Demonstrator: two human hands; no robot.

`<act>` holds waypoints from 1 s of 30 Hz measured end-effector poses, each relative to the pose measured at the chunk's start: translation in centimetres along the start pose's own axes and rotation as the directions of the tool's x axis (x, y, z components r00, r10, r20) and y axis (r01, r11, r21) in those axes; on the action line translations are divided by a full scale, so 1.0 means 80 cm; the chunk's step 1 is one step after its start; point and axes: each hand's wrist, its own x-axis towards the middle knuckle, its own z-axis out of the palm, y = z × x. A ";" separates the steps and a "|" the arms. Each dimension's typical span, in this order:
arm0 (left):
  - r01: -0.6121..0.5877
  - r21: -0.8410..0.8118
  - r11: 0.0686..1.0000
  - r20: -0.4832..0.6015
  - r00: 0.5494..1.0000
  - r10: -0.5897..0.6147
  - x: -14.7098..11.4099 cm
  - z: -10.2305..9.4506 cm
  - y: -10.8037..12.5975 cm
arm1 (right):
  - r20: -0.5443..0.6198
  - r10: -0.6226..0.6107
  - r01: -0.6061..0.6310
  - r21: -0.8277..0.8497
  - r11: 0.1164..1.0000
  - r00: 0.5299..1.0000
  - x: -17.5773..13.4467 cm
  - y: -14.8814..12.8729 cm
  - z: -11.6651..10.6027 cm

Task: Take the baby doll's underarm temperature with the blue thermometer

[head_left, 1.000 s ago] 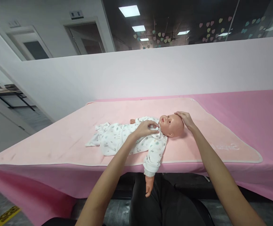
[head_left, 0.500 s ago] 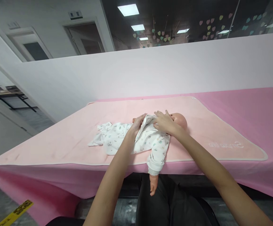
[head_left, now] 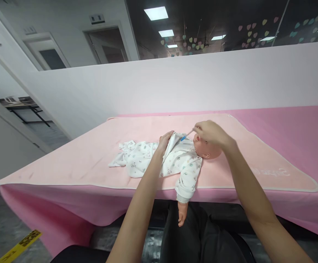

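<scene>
A baby doll point(head_left: 207, 149) lies on its back with its head to the right, dressed in a white printed romper point(head_left: 179, 164). One doll arm hangs over the table's front edge. My left hand point(head_left: 166, 140) grips the romper's front flap and holds it raised at the chest. Over the doll's face, my right hand point(head_left: 211, 132) pinches a thin stick-like thermometer point(head_left: 183, 138). Its blue end slants down left towards the open chest of the romper; whether it touches the cloth I cannot tell.
A light pink blanket point(head_left: 87, 164) with a white edge lies under the doll, over a pink tablecloth point(head_left: 298, 131). Behind the table rises a white partition point(head_left: 203, 84). Below the front edge are my dark-trousered legs point(head_left: 186, 233).
My right hand has lifted from the romper's neck and moved right, and the blue-ended thermometer now shows in it. My left hand stays on the flap. The view has shifted slightly.
</scene>
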 end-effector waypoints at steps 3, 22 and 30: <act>-0.018 -0.042 0.999 -0.023 1.000 0.017 0.000 0.003 0.001 | -0.094 0.033 -0.016 0.186 0.982 0.995 -0.007 -0.038 -0.056; -0.236 0.375 0.897 0.406 0.911 0.070 -0.026 0.030 0.001 | -0.291 -0.092 0.220 0.446 0.867 0.952 -0.016 -0.091 -0.050; -0.232 0.358 0.905 0.370 0.924 0.091 -0.024 0.029 0.001 | -0.343 -0.041 0.197 0.432 0.880 0.938 -0.015 -0.088 -0.046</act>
